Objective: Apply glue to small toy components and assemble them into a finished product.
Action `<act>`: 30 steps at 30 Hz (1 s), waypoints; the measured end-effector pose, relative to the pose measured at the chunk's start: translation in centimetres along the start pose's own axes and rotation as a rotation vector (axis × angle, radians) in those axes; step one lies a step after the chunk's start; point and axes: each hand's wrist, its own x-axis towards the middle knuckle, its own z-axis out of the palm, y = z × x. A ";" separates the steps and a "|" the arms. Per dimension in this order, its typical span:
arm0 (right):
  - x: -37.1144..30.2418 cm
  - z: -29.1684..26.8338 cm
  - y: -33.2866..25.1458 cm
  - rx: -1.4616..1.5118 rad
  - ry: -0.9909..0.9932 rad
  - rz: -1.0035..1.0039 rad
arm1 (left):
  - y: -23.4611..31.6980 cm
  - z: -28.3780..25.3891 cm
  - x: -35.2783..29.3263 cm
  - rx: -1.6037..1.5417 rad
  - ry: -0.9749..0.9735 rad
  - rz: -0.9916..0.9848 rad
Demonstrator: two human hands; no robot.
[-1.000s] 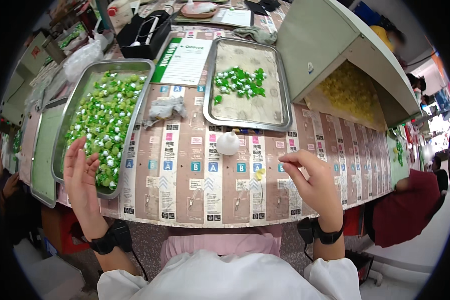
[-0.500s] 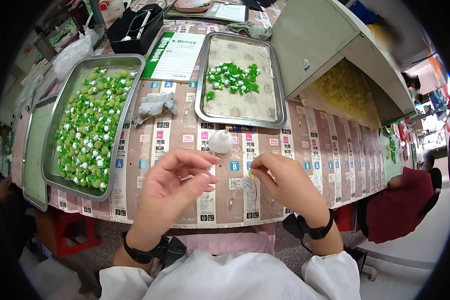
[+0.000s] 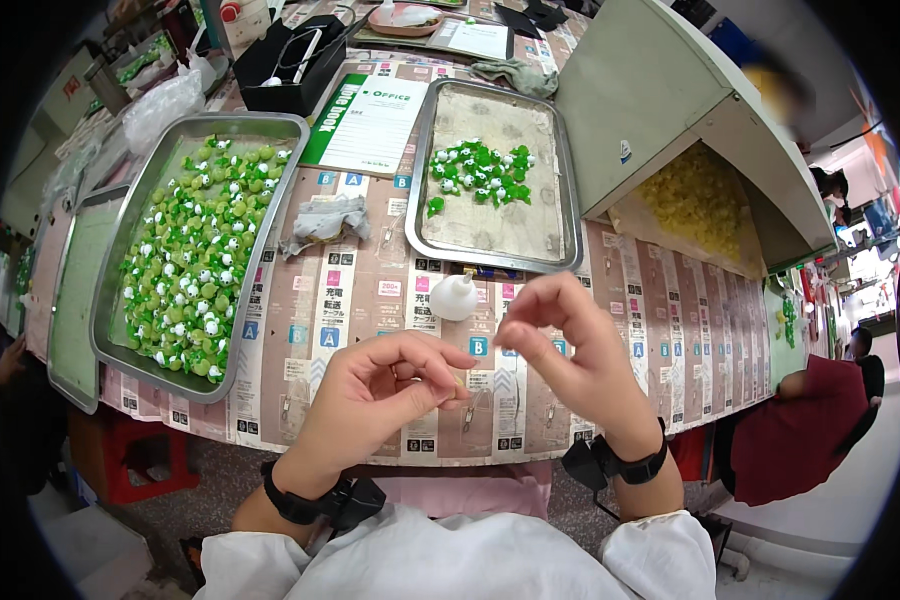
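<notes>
My left hand (image 3: 382,393) is over the near edge of the table, with thumb and fingertips closed together. A small yellowish piece (image 3: 459,384), too small to make out fully, shows at those fingertips. My right hand (image 3: 582,358) is raised beside it, fingers curved and thumb apart, with nothing visible in it; its fingertips are slightly blurred. A small white squeeze bottle (image 3: 455,297) with a nozzle stands just beyond the hands. Past it, a metal tray (image 3: 545,232) holds a small cluster of green-and-white pieces (image 3: 482,172).
At left, a larger metal tray (image 3: 98,325) is full of green-and-white pieces. A crumpled grey cloth (image 3: 328,220) lies between the trays, below a notebook (image 3: 375,120). At right, a grey box (image 3: 635,90) opens over yellow pieces (image 3: 695,205). A black holder (image 3: 280,90) stands behind.
My left hand has moved right and its fingertips have closed, with the yellowish piece now there. My right hand has lifted and its pinch, which held a small yellow piece, has opened.
</notes>
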 end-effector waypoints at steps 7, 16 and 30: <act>3.5 1.5 3.3 -0.202 0.001 0.004 | 1.3 -0.6 -0.1 -0.085 0.112 0.022; 1.8 1.1 0.2 0.163 0.044 0.150 | 1.6 -0.8 -0.9 -0.110 0.113 0.103; -4.6 -1.2 -3.7 0.219 0.609 -0.046 | 0.6 1.7 -0.5 0.006 0.038 0.056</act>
